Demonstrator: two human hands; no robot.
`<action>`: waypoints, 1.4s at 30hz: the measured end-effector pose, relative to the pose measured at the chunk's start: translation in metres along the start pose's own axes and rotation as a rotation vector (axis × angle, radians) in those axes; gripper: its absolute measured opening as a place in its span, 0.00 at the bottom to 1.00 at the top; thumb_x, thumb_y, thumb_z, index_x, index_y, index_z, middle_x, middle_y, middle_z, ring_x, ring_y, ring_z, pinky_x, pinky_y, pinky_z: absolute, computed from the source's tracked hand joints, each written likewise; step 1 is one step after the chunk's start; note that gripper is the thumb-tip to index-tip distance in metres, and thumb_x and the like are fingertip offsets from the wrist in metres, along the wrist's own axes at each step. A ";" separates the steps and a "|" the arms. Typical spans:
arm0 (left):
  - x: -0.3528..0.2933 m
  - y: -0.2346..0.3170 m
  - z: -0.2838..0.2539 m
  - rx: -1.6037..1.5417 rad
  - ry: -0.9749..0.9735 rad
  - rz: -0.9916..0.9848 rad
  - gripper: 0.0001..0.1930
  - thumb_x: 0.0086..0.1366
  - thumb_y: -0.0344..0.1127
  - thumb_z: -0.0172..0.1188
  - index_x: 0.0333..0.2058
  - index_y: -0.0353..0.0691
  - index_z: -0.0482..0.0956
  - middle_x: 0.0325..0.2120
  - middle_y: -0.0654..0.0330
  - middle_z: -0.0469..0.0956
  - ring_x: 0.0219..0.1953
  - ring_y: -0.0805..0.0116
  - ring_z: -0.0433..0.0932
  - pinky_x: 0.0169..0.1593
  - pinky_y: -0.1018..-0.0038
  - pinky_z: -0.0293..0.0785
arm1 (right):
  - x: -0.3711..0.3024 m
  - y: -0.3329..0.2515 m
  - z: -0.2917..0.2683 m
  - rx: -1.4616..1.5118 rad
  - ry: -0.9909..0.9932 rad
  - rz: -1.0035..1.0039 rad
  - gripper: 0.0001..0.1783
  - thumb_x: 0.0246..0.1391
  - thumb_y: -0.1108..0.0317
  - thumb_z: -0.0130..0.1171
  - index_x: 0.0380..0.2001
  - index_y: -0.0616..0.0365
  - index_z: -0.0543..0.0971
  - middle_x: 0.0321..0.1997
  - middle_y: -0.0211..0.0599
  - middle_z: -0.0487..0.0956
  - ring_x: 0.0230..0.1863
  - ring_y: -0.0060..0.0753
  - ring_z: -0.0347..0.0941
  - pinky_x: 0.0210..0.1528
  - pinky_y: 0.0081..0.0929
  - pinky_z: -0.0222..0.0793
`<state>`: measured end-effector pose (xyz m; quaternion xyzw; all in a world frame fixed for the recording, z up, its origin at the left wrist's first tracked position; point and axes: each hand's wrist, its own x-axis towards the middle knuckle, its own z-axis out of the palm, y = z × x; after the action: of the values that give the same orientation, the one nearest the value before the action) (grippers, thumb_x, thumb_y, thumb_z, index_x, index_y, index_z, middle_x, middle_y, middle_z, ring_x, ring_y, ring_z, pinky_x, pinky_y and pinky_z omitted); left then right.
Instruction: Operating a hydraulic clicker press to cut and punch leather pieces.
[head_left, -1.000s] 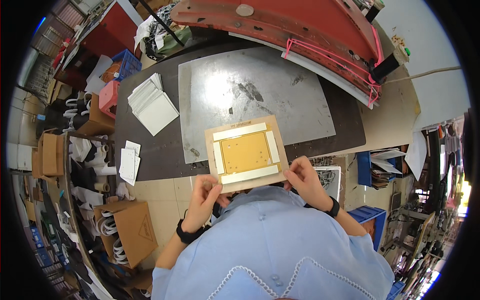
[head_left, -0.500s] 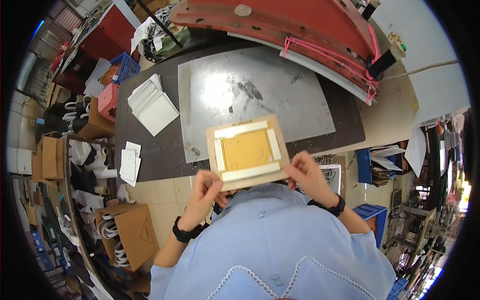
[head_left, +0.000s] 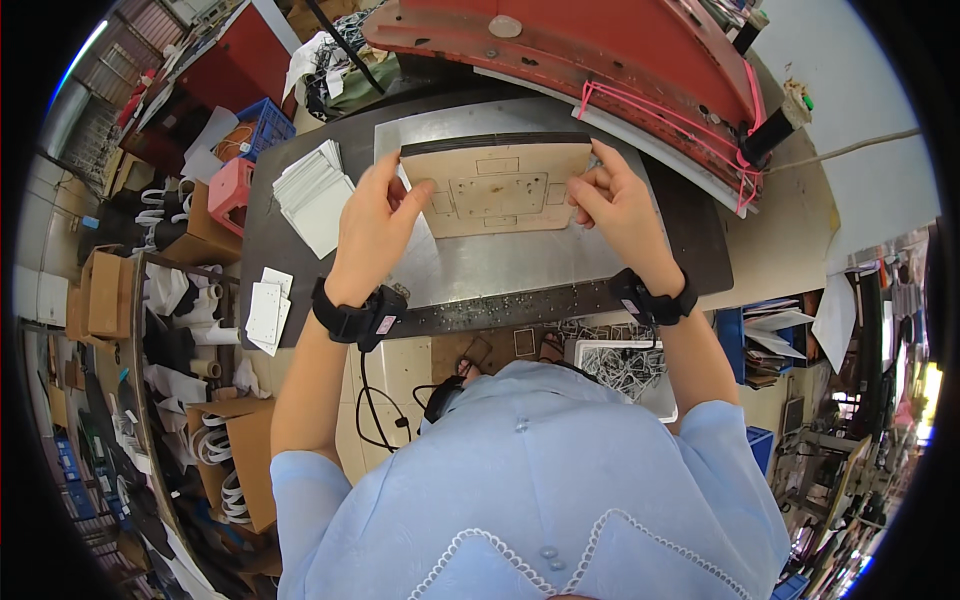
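I hold a square wooden die board (head_left: 497, 193) by its two sides, tilted up above the grey metal plate (head_left: 440, 275). The tan face toward me carries drawn rectangles and small dark holes, and a dark layered edge runs along its top. My left hand (head_left: 378, 220) is closed on the left side, thumb on the near face. On the right side my right hand (head_left: 622, 205) pinches the board likewise. The face with the yellow panel and pale strips is hidden. Left of the board lies a pile of white cards (head_left: 312, 198).
A red machine beam (head_left: 570, 50) with pink cord spans the far side. Smaller white cards (head_left: 267, 312) lie at the dark table's left edge. Below the table's near edge a white bin (head_left: 625, 365) holds thin frame-like scraps. Cardboard boxes (head_left: 108, 290) stand at the left.
Both hands have carried the die board away from my body, over the metal plate. It has been turned, so the tan drawn face shows instead of the yellow one.
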<state>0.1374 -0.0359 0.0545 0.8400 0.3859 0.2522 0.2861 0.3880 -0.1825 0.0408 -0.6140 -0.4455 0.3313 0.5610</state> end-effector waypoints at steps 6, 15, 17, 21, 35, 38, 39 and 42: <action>0.002 -0.008 0.020 -0.195 0.042 0.138 0.33 0.58 0.36 0.65 0.60 0.35 0.62 0.43 0.51 0.78 0.44 0.57 0.78 0.46 0.68 0.74 | -0.004 0.011 0.016 -0.555 0.216 -0.246 0.39 0.51 0.59 0.64 0.62 0.66 0.63 0.21 0.34 0.76 0.22 0.32 0.74 0.27 0.29 0.69; -0.001 -0.006 0.031 -0.223 0.082 0.063 0.35 0.55 0.35 0.68 0.59 0.35 0.61 0.44 0.50 0.78 0.46 0.56 0.79 0.47 0.67 0.74 | -0.003 0.001 0.037 -0.776 0.321 -0.175 0.39 0.52 0.52 0.63 0.59 0.67 0.63 0.18 0.34 0.74 0.20 0.37 0.74 0.24 0.33 0.67; -0.001 -0.006 0.033 -0.213 0.094 0.058 0.35 0.55 0.36 0.68 0.59 0.35 0.61 0.43 0.50 0.78 0.45 0.56 0.79 0.46 0.66 0.75 | -0.004 0.003 0.037 -0.775 0.322 -0.188 0.39 0.52 0.52 0.63 0.59 0.67 0.63 0.19 0.34 0.75 0.21 0.38 0.75 0.24 0.34 0.67; -0.001 -0.002 0.035 -0.181 0.116 0.026 0.29 0.55 0.33 0.69 0.53 0.36 0.65 0.43 0.54 0.79 0.43 0.63 0.79 0.47 0.69 0.73 | -0.005 0.010 0.029 -0.683 0.286 -0.209 0.39 0.52 0.53 0.63 0.59 0.66 0.63 0.20 0.34 0.75 0.21 0.38 0.75 0.24 0.34 0.68; 0.000 -0.009 0.038 -0.145 0.119 0.039 0.35 0.57 0.40 0.67 0.59 0.35 0.61 0.43 0.51 0.79 0.43 0.56 0.79 0.43 0.69 0.74 | -0.004 0.010 0.031 -0.717 0.306 -0.254 0.37 0.52 0.56 0.63 0.58 0.66 0.63 0.19 0.34 0.74 0.21 0.39 0.73 0.24 0.35 0.67; -0.001 -0.013 0.035 -0.188 0.097 0.083 0.33 0.60 0.37 0.64 0.61 0.35 0.60 0.44 0.51 0.78 0.44 0.57 0.79 0.45 0.70 0.75 | -0.006 0.002 0.032 -0.664 0.281 -0.209 0.35 0.54 0.56 0.62 0.60 0.64 0.63 0.20 0.35 0.75 0.21 0.37 0.74 0.26 0.34 0.68; -0.001 -0.015 0.033 -0.265 0.079 0.088 0.32 0.61 0.36 0.63 0.61 0.34 0.60 0.44 0.50 0.78 0.45 0.57 0.79 0.46 0.70 0.75 | -0.007 0.000 0.033 -0.634 0.269 -0.187 0.35 0.55 0.56 0.61 0.60 0.64 0.63 0.20 0.36 0.76 0.21 0.37 0.74 0.26 0.33 0.68; -0.002 -0.018 0.027 -0.411 0.033 0.098 0.30 0.64 0.33 0.60 0.62 0.34 0.59 0.46 0.49 0.78 0.47 0.57 0.79 0.48 0.69 0.75 | -0.008 0.004 0.028 -0.364 0.233 -0.059 0.32 0.60 0.53 0.57 0.60 0.61 0.65 0.21 0.36 0.77 0.22 0.30 0.74 0.27 0.28 0.68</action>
<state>0.1445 -0.0358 0.0224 0.7776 0.2897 0.3529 0.4323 0.3603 -0.1783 0.0323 -0.7262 -0.4477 0.1556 0.4980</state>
